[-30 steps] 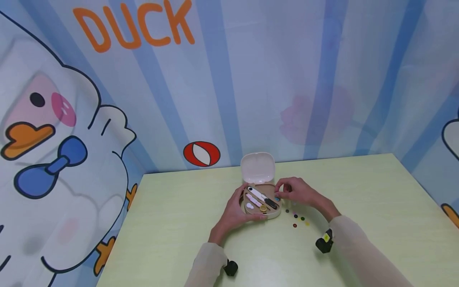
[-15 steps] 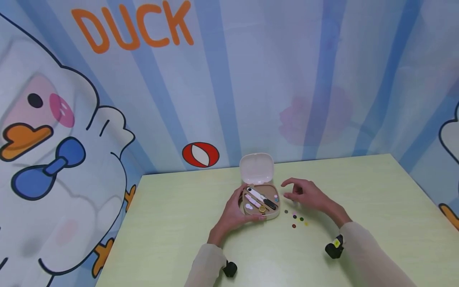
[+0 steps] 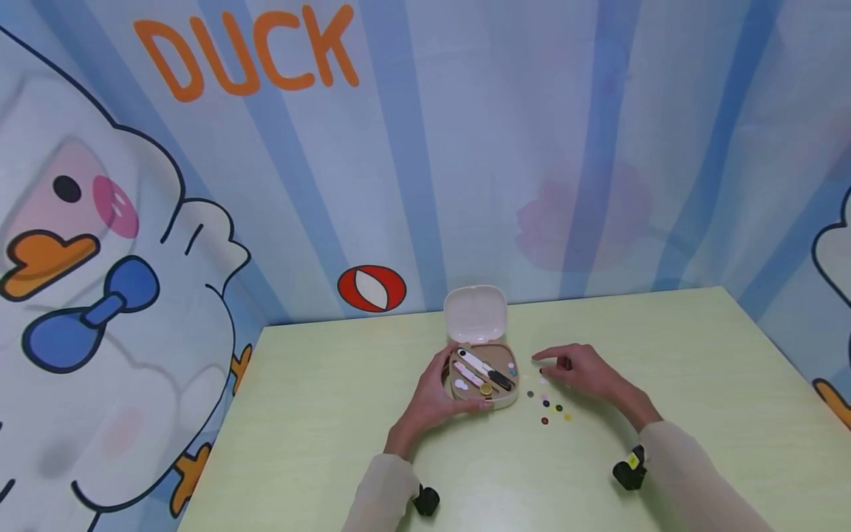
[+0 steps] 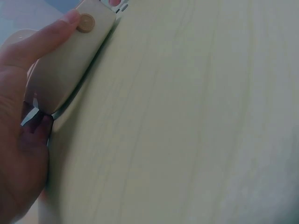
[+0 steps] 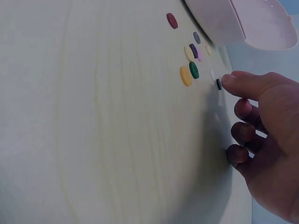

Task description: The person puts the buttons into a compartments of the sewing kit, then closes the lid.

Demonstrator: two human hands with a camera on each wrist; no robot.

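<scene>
My left hand holds a small beige sewing box at its left side, thumb pressed to the front wall near a round clasp. Its pale pink lid stands up at the back. Inside lie a white-and-black slim tool, a pink slender piece, a gold ring-shaped piece, a white cloud-shaped piece and small buttons on the right. To the right of the box, my right hand has its index finger stretched out and thumb apart, the thumb tip right at a dark button.
Several loose buttons lie on the table right of the box, among them a red button, a green button and a yellow button. Behind the pale table hangs a blue striped backdrop.
The right hand has drawn back from the box's right compartment, then come lower and further right, over the loose buttons. Blue and pink buttons now show in that compartment. The left hand keeps its hold.
</scene>
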